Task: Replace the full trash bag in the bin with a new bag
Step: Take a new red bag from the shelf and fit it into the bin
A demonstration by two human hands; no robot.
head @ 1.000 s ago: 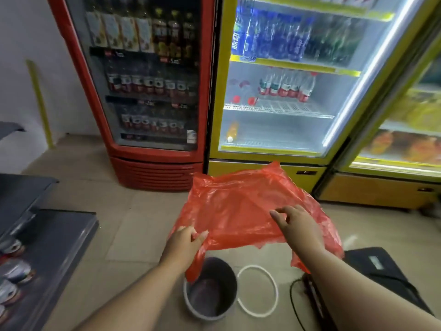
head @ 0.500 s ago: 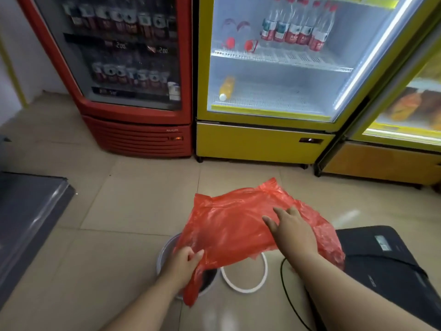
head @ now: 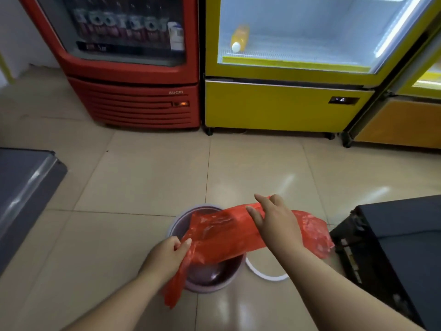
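A thin red plastic bag [head: 224,237] is stretched flat just above a small round grey bin [head: 210,280] on the tiled floor. My left hand [head: 167,256] pinches the bag's near left corner, and a strip of it hangs down past the bin's front. My right hand [head: 274,223] grips the bag's far edge from above, fingers curled over it. The bag hides most of the bin's opening; the part that shows looks dark and bare. A white plastic ring [head: 265,273] lies on the floor to the right of the bin, partly under my right arm.
A red drinks cooler [head: 133,91] and a yellow cooler [head: 281,108] stand against the far wall. A black case [head: 396,247] sits on the floor close to the right. A grey metal shelf edge [head: 26,187] juts in at the left.
Both hands have lowered the red bag from chest height to just over the bin. The view has tilted down and moved closer to the floor.
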